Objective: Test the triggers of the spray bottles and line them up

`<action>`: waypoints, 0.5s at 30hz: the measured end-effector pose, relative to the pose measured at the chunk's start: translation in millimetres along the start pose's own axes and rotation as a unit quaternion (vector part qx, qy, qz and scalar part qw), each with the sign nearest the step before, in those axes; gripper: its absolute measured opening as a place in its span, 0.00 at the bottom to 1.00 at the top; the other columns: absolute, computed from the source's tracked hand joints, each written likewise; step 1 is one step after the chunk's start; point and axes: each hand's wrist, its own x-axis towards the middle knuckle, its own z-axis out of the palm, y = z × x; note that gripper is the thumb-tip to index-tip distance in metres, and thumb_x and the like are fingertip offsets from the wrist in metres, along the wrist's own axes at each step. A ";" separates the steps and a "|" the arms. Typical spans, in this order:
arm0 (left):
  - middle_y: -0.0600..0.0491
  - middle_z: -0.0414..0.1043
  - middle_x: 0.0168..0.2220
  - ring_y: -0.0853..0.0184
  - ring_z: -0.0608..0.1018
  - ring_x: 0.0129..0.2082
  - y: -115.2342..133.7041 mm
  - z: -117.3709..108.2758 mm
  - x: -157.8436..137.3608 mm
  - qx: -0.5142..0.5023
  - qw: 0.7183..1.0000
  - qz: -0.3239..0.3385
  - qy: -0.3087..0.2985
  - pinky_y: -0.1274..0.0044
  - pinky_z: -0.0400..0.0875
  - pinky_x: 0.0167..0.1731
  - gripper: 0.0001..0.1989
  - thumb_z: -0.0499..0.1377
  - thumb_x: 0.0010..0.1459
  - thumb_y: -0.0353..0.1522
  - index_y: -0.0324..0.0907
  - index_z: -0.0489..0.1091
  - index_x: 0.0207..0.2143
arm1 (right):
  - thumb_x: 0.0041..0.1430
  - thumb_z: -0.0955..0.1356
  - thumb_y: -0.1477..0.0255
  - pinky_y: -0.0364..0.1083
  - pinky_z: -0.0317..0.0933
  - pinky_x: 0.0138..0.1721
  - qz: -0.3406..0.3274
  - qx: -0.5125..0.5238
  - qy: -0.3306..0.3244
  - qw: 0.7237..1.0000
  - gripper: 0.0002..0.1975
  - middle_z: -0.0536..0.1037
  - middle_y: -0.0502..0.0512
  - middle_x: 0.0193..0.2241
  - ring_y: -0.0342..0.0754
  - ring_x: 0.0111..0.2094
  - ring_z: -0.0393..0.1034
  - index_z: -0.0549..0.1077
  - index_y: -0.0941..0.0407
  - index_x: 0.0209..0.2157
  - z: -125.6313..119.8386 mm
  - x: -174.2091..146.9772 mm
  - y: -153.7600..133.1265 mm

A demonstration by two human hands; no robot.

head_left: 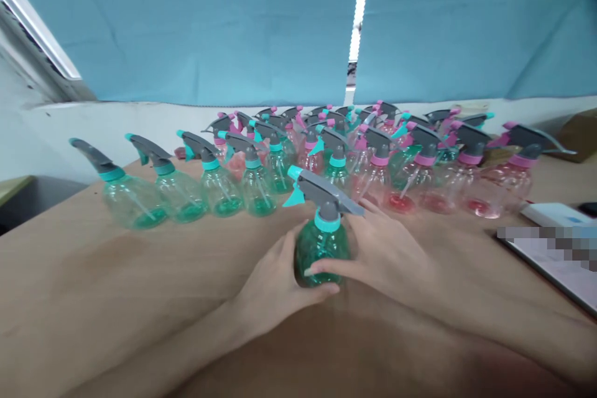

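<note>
A green spray bottle point(321, 242) with a turquoise collar and a grey trigger head stands upright between my hands, its nozzle pointing left. My left hand point(275, 280) wraps its left side, thumb near the base. From the right, my right hand point(382, 249) closes round the same bottle, its thumb across the front. Whether the base touches the table cannot be made out. Just behind, a row of clear green spray bottles point(221, 189) stretches left, and pink spray bottles point(422, 183) stand to the right.
More pink and green bottles crowd the back of the wooden table point(116, 298), before a white wall and a blue curtain point(224, 31). At the right lie a flat dark-edged device point(555, 267) and a white box point(555, 214). A brown box point(578, 137) sits at the far right.
</note>
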 end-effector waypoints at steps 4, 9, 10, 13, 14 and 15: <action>0.48 0.66 0.55 0.51 0.70 0.54 17.8 18.0 5.8 -0.061 0.997 0.024 -0.029 0.61 0.67 0.49 0.40 0.68 0.48 0.42 0.49 0.54 0.59 | 0.47 0.70 0.51 0.55 0.64 0.42 0.003 0.185 -0.034 0.982 0.25 0.73 0.56 0.43 0.56 0.45 0.67 0.68 0.52 0.42 -14.0 -9.6 22.7; 0.49 0.64 0.56 0.50 0.67 0.56 38.0 30.8 20.7 -0.075 0.991 0.083 -0.076 0.60 0.65 0.51 0.39 0.69 0.46 0.41 0.49 0.58 0.58 | 0.50 0.72 0.66 0.44 0.65 0.41 0.001 0.418 -0.012 0.908 0.24 0.72 0.48 0.46 0.45 0.44 0.69 0.64 0.48 0.49 -30.2 -12.0 46.8; 0.49 0.64 0.56 0.50 0.67 0.56 41.7 32.8 24.4 -0.076 0.989 0.095 -0.083 0.60 0.65 0.51 0.39 0.70 0.46 0.41 0.50 0.58 0.58 | 0.51 0.72 0.66 0.44 0.65 0.41 -0.008 0.431 -0.003 0.902 0.23 0.71 0.48 0.45 0.44 0.43 0.68 0.64 0.48 0.49 -32.6 -12.7 49.0; 0.50 0.64 0.57 0.50 0.67 0.56 50.8 39.0 35.5 -0.076 0.984 0.129 -0.100 0.60 0.64 0.51 0.41 0.69 0.46 0.42 0.50 0.56 0.60 | 0.51 0.72 0.64 0.45 0.64 0.37 -0.007 0.433 -0.001 0.901 0.20 0.72 0.49 0.37 0.45 0.36 0.68 0.67 0.51 0.45 -38.0 -15.5 52.0; 0.49 0.63 0.58 0.50 0.67 0.56 52.9 41.3 38.9 -0.076 0.981 0.142 -0.104 0.59 0.63 0.52 0.41 0.69 0.46 0.42 0.50 0.55 0.61 | 0.51 0.71 0.63 0.45 0.64 0.36 0.000 0.428 -0.002 0.904 0.18 0.72 0.48 0.33 0.44 0.32 0.68 0.68 0.52 0.43 -39.0 -16.4 52.5; 0.48 0.62 0.58 0.49 0.67 0.56 54.5 43.9 42.1 -0.076 0.979 0.154 -0.108 0.59 0.63 0.52 0.42 0.69 0.46 0.42 0.49 0.54 0.61 | 0.52 0.71 0.62 0.45 0.63 0.33 0.006 0.421 0.000 0.907 0.17 0.71 0.47 0.29 0.43 0.29 0.66 0.69 0.52 0.42 -39.5 -17.1 53.2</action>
